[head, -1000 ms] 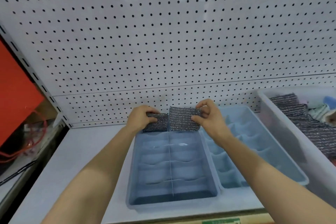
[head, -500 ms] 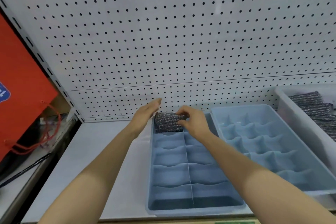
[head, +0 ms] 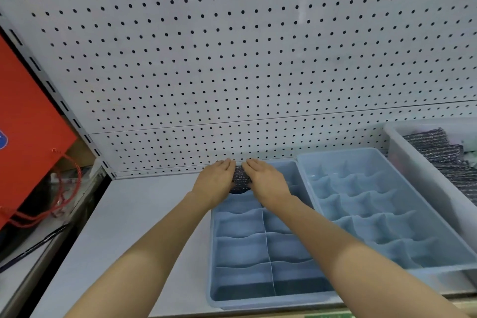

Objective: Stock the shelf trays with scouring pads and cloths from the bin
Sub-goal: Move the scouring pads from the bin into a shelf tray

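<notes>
Hands point(head: 216, 181) now flat, pressing pad point(head: 240, 178) down

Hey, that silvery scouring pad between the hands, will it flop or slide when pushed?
The scouring pad looks soft and probably compresses, since it bulges between the flat hands. Its knitted, glittery mesh likely grips rather than slips. It seems light.
</notes>
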Motion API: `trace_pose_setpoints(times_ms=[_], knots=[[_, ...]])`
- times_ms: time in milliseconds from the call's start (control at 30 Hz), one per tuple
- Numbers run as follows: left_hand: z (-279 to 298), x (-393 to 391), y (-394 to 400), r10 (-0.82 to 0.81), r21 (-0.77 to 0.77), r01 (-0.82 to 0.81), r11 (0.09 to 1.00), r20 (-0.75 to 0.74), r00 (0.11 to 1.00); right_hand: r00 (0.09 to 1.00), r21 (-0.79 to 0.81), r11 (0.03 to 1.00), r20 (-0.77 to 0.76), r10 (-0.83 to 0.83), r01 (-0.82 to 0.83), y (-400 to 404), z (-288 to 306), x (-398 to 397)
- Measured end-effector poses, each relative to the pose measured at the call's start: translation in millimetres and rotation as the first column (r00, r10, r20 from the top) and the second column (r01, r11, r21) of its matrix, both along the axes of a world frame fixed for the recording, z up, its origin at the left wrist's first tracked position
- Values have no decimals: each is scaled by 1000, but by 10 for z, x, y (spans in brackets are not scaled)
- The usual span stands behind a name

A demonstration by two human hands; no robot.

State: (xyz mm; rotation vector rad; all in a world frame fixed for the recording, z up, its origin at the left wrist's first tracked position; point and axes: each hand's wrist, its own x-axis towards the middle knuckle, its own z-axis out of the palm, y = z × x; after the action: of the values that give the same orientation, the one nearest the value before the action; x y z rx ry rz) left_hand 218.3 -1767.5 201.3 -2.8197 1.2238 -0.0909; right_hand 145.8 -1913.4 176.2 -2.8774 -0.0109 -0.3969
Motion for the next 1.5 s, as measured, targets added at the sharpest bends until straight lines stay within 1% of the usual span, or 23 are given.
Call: trace_pose_setpoints(times_ms=[100, 200, 333, 467, 600, 733, 867, 967, 1034, 1100, 1167, 1234, 1334, 1400, 1467, 1500], knots=[[99, -42, -44, 12, -7, -12, 1000, -5, 1000, 999, 17, 999, 15, -36, 36, -80, 89, -108], [267, -92, -159, -33, -9, 33, 999, 52, 998, 992, -4, 994, 67, -109, 109, -279, 305, -303], [612, -263, -530, -136, -44, 141, 989, 96, 986, 950, -17, 976, 234, -208, 218, -666, 660, -720], [957, -646, -1085, -248, -69, 254, 965, 92, 964, 894, -33, 936, 311, -324, 351, -1162, 1021, -1320], [1192, -1138, -1658, -343, -147, 351, 925, 73, 936, 851, -50, 882, 293, -436, 468, -1693, 1270, -1913], [1246, -1615, -2322, -387, -166, 384, 908, 18, 922, 815, -94, 826, 260, -518, 555, -2216, 1416, -2452], [1142, -2099, -3066, -425, -121, 419, 900, -30, 905, 783, -95, 783, 198, -590, 615, -2690, 1390, -2866], [1009, -2396, -3468, -395, -22, 395, 919, -60, 917, 776, -94, 775, 182, -603, 624, -2950, 1345, -3043], [916, -2537, -3595, -381, 45, 383, 923, -46, 923, 769, -89, 769, 181, -613, 633, -3073, 1310, -3114], [852, -2620, -3640, -368, 42, 368, 929, -10, 930, 774, -90, 773, 172, -609, 628, -3168, 1265, -3156], [833, -2645, -3656, -354, -17, 353, 935, -13, 935, 790, -87, 789, 164, -591, 609, -3248, 1228, -3163], [867, -2612, -3655, -329, -119, 318, 941, -85, 941, 803, -85, 802, 157, -575, 591, -3323, 1222, -3142], [1052, -2443, -3615, -265, -311, 200, 929, -184, 947, 819, -80, 818, 149, -555, 569, -3431, 1199, -3067], [1235, -2289, -3547, -212, -419, 106, 902, -216, 953, 851, -62, 851, 113, -513, 521, -3478, 1155, -2975], [1376, -2141, -3455, -170, -473, 30, 881, -255, 952, 898, -55, 896, 31, -439, 440, -3473, 1104, -2848], [1411, -2075, -3405, -157, -485, 4, 875, -276, 948, 913, -59, 913, -36, -406, 404, -3462, 1076, -2776]])
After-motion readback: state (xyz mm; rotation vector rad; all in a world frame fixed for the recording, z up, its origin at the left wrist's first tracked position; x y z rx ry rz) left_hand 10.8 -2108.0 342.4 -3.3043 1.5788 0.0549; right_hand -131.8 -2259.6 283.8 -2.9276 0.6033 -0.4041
